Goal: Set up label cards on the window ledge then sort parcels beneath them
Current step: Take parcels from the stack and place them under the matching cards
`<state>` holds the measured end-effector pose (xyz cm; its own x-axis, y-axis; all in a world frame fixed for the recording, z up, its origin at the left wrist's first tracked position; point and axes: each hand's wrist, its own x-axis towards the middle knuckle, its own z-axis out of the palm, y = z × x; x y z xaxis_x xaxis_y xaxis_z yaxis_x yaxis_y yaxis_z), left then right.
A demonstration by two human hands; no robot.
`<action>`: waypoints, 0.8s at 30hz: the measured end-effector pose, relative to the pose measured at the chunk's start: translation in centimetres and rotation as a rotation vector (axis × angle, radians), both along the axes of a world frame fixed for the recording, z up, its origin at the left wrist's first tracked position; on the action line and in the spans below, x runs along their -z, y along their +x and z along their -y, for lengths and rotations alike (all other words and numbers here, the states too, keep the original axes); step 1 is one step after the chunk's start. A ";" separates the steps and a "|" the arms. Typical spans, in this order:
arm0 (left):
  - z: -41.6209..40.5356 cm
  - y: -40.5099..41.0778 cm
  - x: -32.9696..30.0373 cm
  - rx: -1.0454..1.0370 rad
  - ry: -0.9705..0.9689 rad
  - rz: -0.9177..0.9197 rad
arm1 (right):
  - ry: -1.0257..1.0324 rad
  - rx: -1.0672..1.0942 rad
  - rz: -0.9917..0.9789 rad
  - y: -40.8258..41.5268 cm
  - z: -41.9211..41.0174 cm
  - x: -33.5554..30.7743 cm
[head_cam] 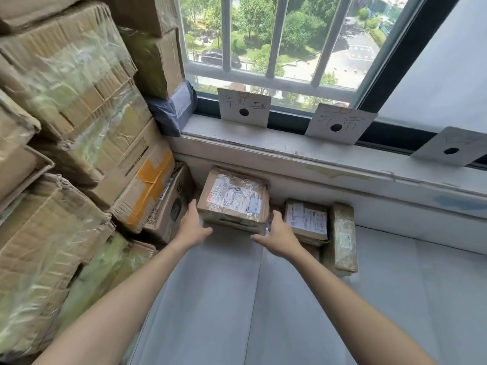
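Both hands reach for one parcel (234, 200) under the ledge (263, 143) — the left hand (193, 227) lies with straight fingers along its left side, thumb spread toward the front edge, and the right hand (276, 235) is spread wide at its right front corner, fingers straight, thumb out below the front edge. Whether the right fingers touch the cardboard cannot be told. This parcel is a taped brown box with a white shipping label on top; the print is too small to read. It sits on top of something beneath it, against the wall, below the first card (244, 107).

Three cards stand on the ledge, leaning on the window frame, each with a black dot. First card and second card (340, 123) carry handwritten characters, not clear enough to read; the third card (452, 146) shows only faint marks.

Right of the right hand lie two more parcels — a flat one (307, 219) with a white label, and a taped one (342, 237) standing on edge, below the second card.

Left of the left hand rises a stack of boxes (79, 127), several wrapped in clear film, one with orange tape
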<state>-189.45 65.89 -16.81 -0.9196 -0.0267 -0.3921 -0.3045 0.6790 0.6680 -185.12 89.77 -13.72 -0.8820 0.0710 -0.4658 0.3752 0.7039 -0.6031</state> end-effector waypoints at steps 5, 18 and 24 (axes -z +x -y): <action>0.3 -1.2 1.0 0.005 0.103 -0.012 | -0.134 0.105 0.022 -0.1 0.3 2.1; -0.2 -3.5 3.7 -0.037 0.184 -0.123 | -0.167 0.160 0.009 -3.0 0.4 4.8; 1.3 -3.5 3.6 0.040 0.049 -0.128 | -0.147 0.166 -0.014 -2.7 0.5 4.4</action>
